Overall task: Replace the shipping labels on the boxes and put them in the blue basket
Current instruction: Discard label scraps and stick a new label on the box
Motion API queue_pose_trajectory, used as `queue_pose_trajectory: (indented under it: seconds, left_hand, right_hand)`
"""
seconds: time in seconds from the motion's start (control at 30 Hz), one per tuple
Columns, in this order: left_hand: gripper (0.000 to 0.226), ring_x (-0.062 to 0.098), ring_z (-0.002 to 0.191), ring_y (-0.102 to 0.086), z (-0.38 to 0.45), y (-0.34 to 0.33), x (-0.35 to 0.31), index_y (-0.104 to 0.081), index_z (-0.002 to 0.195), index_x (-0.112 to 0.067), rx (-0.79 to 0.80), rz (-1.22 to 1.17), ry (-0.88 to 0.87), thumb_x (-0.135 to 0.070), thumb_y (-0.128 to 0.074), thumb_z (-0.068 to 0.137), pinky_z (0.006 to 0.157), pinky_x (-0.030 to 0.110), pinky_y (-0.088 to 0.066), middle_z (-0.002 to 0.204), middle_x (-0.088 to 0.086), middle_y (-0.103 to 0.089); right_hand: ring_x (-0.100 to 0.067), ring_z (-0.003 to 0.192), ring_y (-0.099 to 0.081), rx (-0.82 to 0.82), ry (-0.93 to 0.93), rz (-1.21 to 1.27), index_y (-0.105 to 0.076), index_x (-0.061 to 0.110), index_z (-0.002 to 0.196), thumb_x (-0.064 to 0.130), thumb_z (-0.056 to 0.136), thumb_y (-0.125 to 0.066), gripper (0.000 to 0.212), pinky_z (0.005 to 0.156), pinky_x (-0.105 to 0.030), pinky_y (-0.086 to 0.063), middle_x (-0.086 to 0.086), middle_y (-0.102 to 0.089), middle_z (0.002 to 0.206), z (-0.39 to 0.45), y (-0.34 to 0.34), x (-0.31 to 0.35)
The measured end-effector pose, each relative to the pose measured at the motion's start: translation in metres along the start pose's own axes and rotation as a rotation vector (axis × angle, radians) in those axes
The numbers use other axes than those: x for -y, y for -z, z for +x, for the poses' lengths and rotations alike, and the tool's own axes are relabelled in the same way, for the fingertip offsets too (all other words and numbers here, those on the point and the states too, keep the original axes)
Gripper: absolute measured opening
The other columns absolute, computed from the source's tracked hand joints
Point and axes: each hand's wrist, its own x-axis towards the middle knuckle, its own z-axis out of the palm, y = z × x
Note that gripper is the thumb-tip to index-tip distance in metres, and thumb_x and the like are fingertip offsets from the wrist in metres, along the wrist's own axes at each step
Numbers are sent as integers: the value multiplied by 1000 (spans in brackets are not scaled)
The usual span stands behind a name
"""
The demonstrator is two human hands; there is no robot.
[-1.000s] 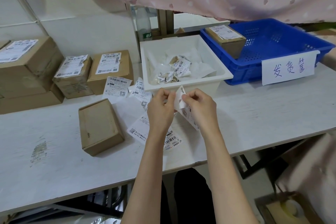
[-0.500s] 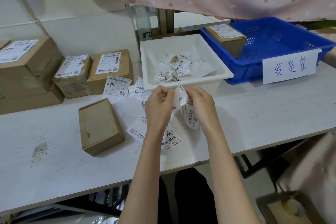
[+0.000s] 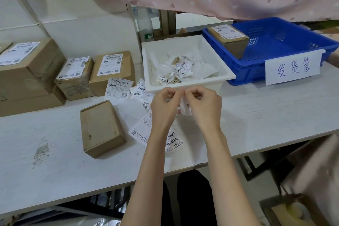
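Two hands are working together now: beside the bare box [image 3: 101, 128] waiting on the table, the left hand [image 3: 165, 105] and right hand [image 3: 202, 105] are pinching a fresh label [image 3: 185, 107], which is hanging shorter than a moment ago, so the peeling is probably nearing its end, while the blue basket [image 3: 275, 42] is holding one relabelled box [image 3: 229, 39].

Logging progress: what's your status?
Both hands, left hand and right hand, pinch a label. Bare box waits. One box in blue basket. Nothing obstructing.
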Motion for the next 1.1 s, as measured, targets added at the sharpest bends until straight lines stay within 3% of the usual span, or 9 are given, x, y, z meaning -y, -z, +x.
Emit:
queue_pose_trajectory:
  seconds: [0.1, 0.37, 0.5, 0.7, 0.8, 0.9, 0.97, 1.03, 1.1]
  left_hand:
    - [15, 17, 71, -69, 0, 0, 1, -66, 78, -11, -11, 85, -60, -14, -65, 92, 58, 32, -58, 69, 2, -67]
    - [14, 10, 61, -67, 0, -6, 6, -68, 76, -12, -73, 144, -61, -14, -64, 89, 71, 39, -61, 67, 1, -68]
    - [18, 15, 63, -66, -7, -9, 3, -65, 73, -10, -89, -33, 60, -8, -60, 91, 67, 28, -59, 69, 8, -65]
    - [19, 25, 76, -51, -13, -9, 2, -59, 72, -7, -54, -228, 165, -7, -58, 91, 75, 35, -45, 78, 16, -54]
    - [20, 21, 75, -57, -12, -9, 0, -61, 73, -10, -72, -192, 121, -9, -58, 93, 66, 23, -50, 78, 13, -59]
    - [18, 13, 72, -62, -13, -8, 0, -61, 76, -10, -102, -166, 84, -9, -58, 94, 55, 15, -49, 78, 8, -64]
    - [19, 7, 64, -62, -13, -8, -1, -60, 74, -11, -100, -134, 60, -6, -58, 92, 54, 16, -49, 73, 3, -63]
    - [20, 8, 63, -58, -13, -9, -2, -58, 71, -12, -99, -100, 46, -7, -59, 90, 61, 23, -49, 70, 3, -59]
    - [21, 13, 70, -52, -11, -9, -3, -56, 70, -14, -95, -77, 47, -16, -61, 90, 71, 32, -45, 71, 1, -55]
  right_hand:
    - [-12, 75, -67, 0, -21, -31, -71, 26, 71, 22, 86, -67, 16, 76, -27, -50, 10, -71, 73, 0, 2, 0]
    - [-17, 77, -63, -57, -162, -14, -73, 14, 88, 22, 92, -61, 16, 78, -34, -48, 6, -67, 74, 0, 1, -3]
    - [-19, 80, -62, -101, -183, -12, -71, 13, 90, 24, 94, -58, 18, 77, -33, -44, 3, -67, 78, 1, -2, -5]
    - [-17, 73, -57, -84, -270, 191, -70, 10, 86, 22, 93, -57, 19, 75, -34, -45, 2, -66, 76, 1, -4, -10]
    - [-20, 67, -58, -53, -310, 347, -65, 13, 67, 27, 97, -48, 37, 70, -35, -45, 1, -64, 64, 0, 1, -5]
    - [-13, 72, -66, 41, -302, 317, -71, 17, 67, 51, 100, -35, 60, 73, -29, -50, 4, -72, 65, 0, 8, 5]
    - [-9, 67, -61, 50, -213, 206, -66, 13, 69, 54, 94, -49, 51, 71, -27, -47, 11, -67, 62, 1, 6, 6]
    - [-10, 65, -56, 29, -138, 81, -58, 13, 70, 41, 88, -63, 34, 69, -29, -45, 11, -60, 60, 2, 2, 2]
    - [-14, 66, -53, 8, -82, 40, -59, 9, 72, 25, 88, -63, 23, 70, -33, -45, 8, -57, 61, 3, 0, -2]
